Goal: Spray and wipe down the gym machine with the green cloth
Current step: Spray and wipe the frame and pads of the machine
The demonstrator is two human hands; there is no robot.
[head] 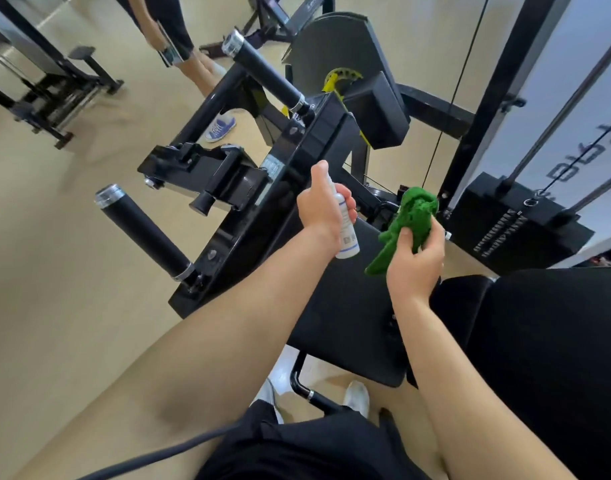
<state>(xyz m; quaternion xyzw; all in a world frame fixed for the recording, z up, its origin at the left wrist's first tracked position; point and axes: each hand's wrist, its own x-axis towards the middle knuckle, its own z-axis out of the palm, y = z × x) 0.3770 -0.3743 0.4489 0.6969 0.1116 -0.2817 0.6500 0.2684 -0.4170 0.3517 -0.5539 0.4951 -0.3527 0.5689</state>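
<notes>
There is only 1 view, from a wide-angle camera worn on the person's head. It sits above the near end of the seat pad (345,306) and looks forward and steeply down over it. It is rolled sideways, so the floor (72,254) beside the seat pad runs aslant. It is close: both bare forearms stretch from the bottom edge up across the seat pad. The left hand (323,202) with its spray bottle (347,233) and the right hand (416,263) with the green cloth (408,216) land mid-picture, over the pad's far end. Beyond the seat pad the machine frame (262,188) fills the upper half. The weight stack (519,216) stands right of the seat pad.
</notes>
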